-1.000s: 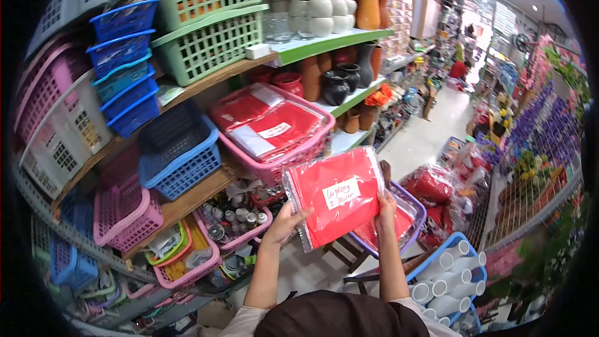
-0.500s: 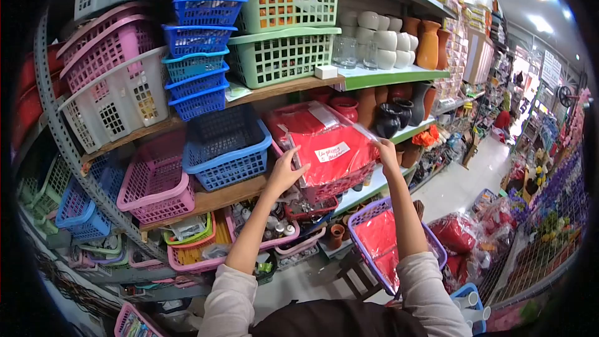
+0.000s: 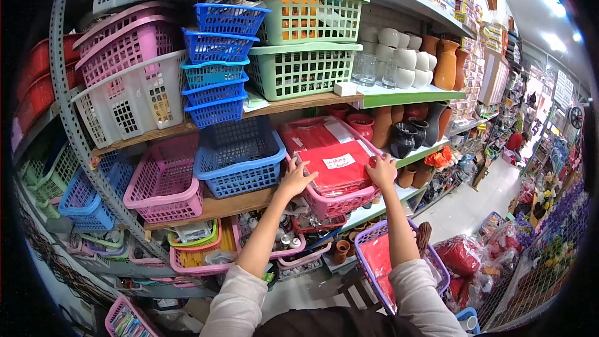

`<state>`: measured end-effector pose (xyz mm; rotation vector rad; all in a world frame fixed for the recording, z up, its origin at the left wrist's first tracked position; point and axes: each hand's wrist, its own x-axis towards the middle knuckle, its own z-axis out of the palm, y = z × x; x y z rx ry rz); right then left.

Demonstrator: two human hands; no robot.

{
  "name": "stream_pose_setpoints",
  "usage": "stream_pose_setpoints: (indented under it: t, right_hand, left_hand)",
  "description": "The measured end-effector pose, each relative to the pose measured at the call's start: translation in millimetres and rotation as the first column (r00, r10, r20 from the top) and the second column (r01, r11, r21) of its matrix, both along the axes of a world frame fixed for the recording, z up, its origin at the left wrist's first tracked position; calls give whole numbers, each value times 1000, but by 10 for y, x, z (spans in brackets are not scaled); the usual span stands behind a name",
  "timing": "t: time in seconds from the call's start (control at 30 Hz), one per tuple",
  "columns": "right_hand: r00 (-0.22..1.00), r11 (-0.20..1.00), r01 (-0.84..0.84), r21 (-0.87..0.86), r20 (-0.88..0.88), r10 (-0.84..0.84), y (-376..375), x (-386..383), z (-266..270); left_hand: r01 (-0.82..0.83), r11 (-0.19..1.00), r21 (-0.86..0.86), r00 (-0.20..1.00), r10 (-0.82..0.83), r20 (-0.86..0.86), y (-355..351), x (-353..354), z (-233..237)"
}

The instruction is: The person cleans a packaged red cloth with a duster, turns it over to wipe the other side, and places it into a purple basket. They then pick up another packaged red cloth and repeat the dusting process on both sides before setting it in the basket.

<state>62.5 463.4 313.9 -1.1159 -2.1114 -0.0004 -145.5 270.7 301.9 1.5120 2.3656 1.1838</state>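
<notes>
A flat red plastic-wrapped packet (image 3: 337, 173) with a handwritten white label (image 3: 338, 161) lies on top of other red packets in a pink basket (image 3: 340, 205) on the shelf. My left hand (image 3: 297, 181) is at the packet's near left edge beside the basket rim, its thumb over the plastic and its fingers bent along the side. Opposite it, my right hand (image 3: 381, 171) has its fingers curled on the packet's right edge. What the undersides of my fingers touch is hidden.
A blue basket (image 3: 240, 178) and another pink basket (image 3: 165, 206) stand to the left on the same shelf. Below my right forearm, a purple basket (image 3: 444, 278) holds more red packets. Black vases (image 3: 402, 140) and red pots stand behind on the right.
The labelled packet has come down from a tilted, raised position and now lies flatter in the pink basket. Both hands have lowered with it. The view has shifted slightly.
</notes>
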Motion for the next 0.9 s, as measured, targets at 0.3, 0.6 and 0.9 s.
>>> stream_pose_setpoints:
  t: [0.3,0.6,0.9]
  right_hand:
    - [991,997,-74,8,-110,75,-124,109,-109]
    - [813,902,-431,-26,-446,375,-1499,581,-451]
    - [790,760,-584,-286,-417,450,-2186,1268,-999]
  left_hand:
    - [73,867,494,994,-104,36,20,32,-330]
    - [-60,838,542,963,-94,252,-605,1328,-436]
    - [263,875,407,923,-351,157,-580,2153,-1144]
